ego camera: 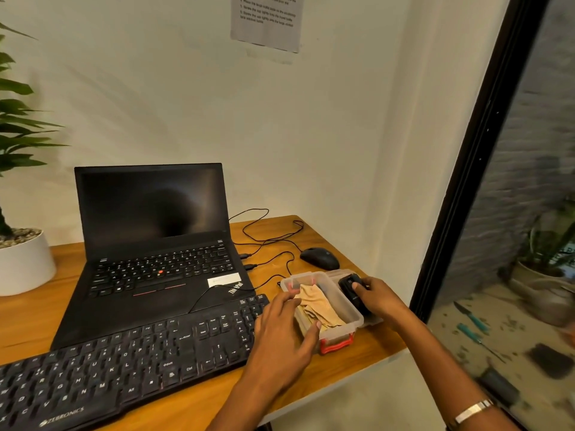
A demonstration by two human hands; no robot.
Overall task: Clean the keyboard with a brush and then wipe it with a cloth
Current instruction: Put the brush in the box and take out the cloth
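Note:
A black external keyboard (130, 362) lies across the front of the wooden desk (357, 362). To its right stands a small clear plastic box (345, 303) with red latches. A beige cloth (317, 306) lies crumpled inside it. My left hand (280, 334) rests on the box's near left rim, fingers spread, thumb against the box's front edge. My right hand (378, 298) grips a black object (351, 289), probably the brush, just right of the box, above the box's lid. Its bristles are hidden.
An open black laptop (155, 244) stands behind the keyboard, with cables trailing to a black mouse (320, 258) at the back right. A white plant pot (21, 262) sits at the far left. The desk's right edge runs close to a dark-framed glass pane (485, 150).

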